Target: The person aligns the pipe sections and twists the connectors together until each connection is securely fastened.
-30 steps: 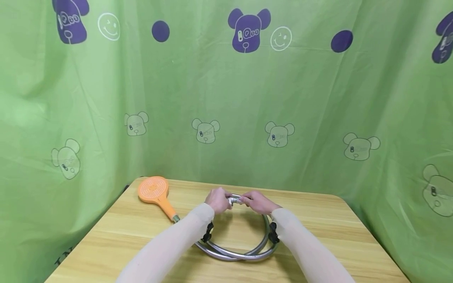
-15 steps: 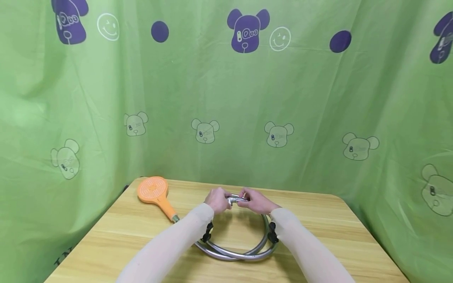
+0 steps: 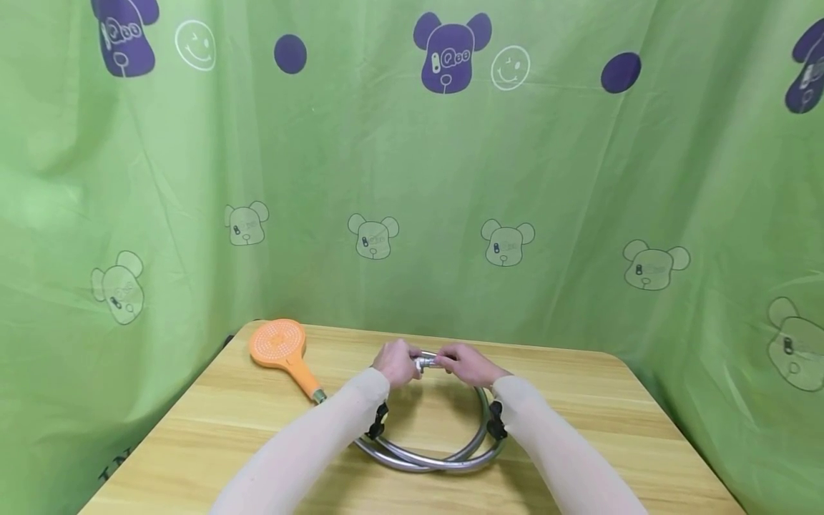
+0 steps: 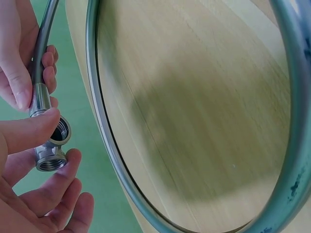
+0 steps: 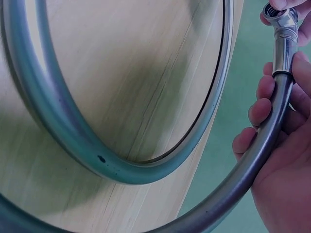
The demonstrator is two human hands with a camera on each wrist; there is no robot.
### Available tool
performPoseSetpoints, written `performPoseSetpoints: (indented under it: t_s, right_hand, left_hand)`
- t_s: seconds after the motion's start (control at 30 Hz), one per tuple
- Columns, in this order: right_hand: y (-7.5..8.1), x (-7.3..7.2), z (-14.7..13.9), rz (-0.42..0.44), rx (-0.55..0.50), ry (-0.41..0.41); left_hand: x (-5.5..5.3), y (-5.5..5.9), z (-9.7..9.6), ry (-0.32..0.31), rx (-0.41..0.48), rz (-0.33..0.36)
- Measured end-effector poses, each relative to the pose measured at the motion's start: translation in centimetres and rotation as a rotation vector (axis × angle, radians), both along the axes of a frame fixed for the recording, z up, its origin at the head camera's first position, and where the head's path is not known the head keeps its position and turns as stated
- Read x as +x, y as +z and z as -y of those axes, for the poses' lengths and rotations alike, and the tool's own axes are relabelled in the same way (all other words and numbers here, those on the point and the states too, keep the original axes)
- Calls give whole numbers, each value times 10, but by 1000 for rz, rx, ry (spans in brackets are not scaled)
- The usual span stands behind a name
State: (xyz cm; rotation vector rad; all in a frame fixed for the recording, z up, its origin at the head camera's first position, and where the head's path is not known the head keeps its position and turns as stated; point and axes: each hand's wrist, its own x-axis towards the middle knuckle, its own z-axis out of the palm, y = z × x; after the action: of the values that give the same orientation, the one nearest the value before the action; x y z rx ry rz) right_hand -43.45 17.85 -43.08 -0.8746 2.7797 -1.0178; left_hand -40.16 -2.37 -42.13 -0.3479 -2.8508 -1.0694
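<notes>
A silver pipe fitting [image 4: 51,160] with round threaded openings sits on the end of a metal shower hose. My left hand [image 3: 395,363] pinches this fitting between thumb and fingers. From the other side, my right hand [image 3: 471,366] holds the hose end, its fingers wrapped about the smooth metal collar [image 5: 283,57] and the hose just behind it. In the right wrist view the collar meets the fitting in one line. The grey shower hose [image 3: 444,466] loops round below both hands. Its other end joins an orange shower head [image 3: 278,343], lying face up at the left.
A wooden table [image 3: 579,415] bears the hose and shower head. Green curtain [image 3: 438,164] with printed bears hangs close behind the table and along both sides. Black wrist cameras [image 3: 496,422] sit near the hose loop.
Fingers of my right hand spread and shifted along the hose end half a second ago, then came back close to the fitting. My left hand keeps its place.
</notes>
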Motion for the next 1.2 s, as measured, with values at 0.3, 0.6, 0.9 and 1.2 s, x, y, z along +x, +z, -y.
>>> performPoseSetpoints:
  t_s: [0.3,0.6,0.9,1.2]
  right_hand:
    - [0,2,1,16,8,-33]
    - [0,6,2,39,-44,-11]
    - [-1,5,1,2,-54,33]
    - [3,4,1,-28,-15,32]
  left_hand:
    - [2,0,-1,6,2,14]
    - [2,-2,0,13,-14,-4]
    - [0,-4,0,15,-20,-10]
    - [-1,-2,-1,19,-17,-16]
